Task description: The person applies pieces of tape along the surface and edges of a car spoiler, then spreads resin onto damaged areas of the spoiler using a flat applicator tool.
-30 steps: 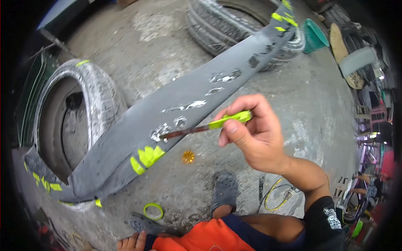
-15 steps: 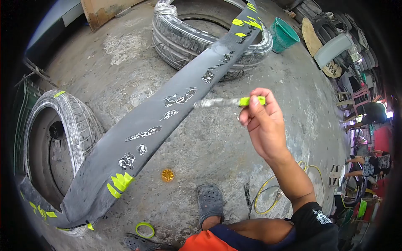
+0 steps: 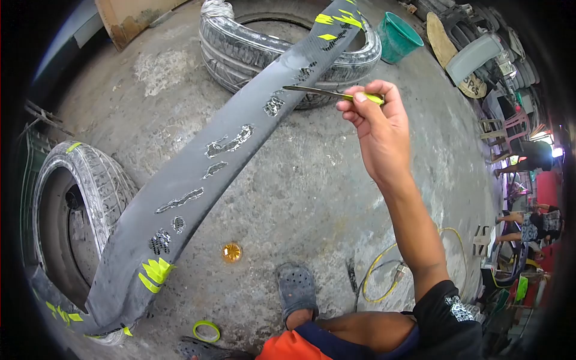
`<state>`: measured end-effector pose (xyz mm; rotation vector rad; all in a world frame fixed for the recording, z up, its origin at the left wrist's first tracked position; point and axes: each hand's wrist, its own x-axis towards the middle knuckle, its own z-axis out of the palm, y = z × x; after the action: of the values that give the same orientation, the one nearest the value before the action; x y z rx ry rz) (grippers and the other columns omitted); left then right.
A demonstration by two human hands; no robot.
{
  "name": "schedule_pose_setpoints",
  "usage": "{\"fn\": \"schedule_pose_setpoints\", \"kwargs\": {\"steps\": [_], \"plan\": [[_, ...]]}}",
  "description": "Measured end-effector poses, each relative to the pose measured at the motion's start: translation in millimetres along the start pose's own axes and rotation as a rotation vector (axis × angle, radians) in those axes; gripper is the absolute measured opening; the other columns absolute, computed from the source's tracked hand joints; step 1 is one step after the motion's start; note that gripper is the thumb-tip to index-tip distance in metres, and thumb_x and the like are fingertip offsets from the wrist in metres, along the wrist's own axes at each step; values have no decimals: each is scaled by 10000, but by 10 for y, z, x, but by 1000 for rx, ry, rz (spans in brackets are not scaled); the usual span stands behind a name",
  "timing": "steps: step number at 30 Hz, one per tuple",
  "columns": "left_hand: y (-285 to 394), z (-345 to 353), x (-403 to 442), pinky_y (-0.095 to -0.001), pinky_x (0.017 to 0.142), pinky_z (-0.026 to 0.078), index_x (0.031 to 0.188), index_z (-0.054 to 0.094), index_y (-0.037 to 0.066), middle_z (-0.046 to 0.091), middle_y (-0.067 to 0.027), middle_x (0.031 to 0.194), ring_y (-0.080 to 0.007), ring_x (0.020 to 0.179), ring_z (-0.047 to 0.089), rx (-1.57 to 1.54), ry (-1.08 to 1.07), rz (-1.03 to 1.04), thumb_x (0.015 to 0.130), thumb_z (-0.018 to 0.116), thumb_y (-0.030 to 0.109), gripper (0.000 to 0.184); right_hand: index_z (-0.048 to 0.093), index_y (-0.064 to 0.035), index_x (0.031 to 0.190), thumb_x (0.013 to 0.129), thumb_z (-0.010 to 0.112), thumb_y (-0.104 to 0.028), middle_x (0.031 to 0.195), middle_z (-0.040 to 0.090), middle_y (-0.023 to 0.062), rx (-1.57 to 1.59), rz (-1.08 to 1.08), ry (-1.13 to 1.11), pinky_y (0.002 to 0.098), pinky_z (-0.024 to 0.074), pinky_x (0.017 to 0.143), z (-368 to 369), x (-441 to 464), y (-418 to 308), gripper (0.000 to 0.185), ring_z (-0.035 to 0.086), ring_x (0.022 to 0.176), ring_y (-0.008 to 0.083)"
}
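My right hand [image 3: 379, 129] is closed in a pinch around the yellow-green handle of a slim knife [image 3: 318, 92]. The blade points left, its tip at the edge of a long grey car bumper panel [image 3: 180, 174], near a black-and-white rough patch [image 3: 274, 107]; whether it touches cannot be told. Several such patches run along the panel, showing a dark woven texture with whitish ragged edges. Yellow-green tape strips [image 3: 157, 271] stick to it near both ends. My left hand is out of view.
The panel rests across a far tire [image 3: 240, 54] and a near-left tire [image 3: 111, 186]. On the concrete floor are an amber dish [image 3: 232, 252], a green tape roll [image 3: 206, 331] and a yellow hose [image 3: 378, 270]. A green bucket [image 3: 399, 37] stands behind; people [image 3: 531, 227] are far right.
My right hand has moved up with the knife, from the middle patches toward the panel's far end. The blade has turned from flat side to thin edge. The view has shifted slightly.
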<state>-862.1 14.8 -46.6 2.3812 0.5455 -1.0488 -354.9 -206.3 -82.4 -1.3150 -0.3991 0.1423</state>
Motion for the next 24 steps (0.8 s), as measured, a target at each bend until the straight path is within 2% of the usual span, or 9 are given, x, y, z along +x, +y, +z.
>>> {"fn": "schedule_pose_setpoints", "kwargs": {"steps": [7, 24], "plan": [[0, 22, 31, -522, 1039, 435, 1445, 519, 24, 597, -261, 1350, -456, 1214, 553, 13, -12, -9, 954, 653, 353, 606, 473, -36, 1165, 1013, 584, -46, 1114, 639, 111, -203, -107, -19, 294, 552, 815, -7, 82, 99, 189, 683, 931, 170], [-30, 23, 16, -508, 1046, 432, 1440, 522, 24, 607, -247, 1337, -442, 1203, 557, 31, -3, -6, 959, 645, 375, 608, 476, -26, 1159, 1009, 577, -16, 1112, 625, 97, -262, -194, -42, 286, 547, 833, 62, 60, 97, 181, 666, 931, 154]]}}
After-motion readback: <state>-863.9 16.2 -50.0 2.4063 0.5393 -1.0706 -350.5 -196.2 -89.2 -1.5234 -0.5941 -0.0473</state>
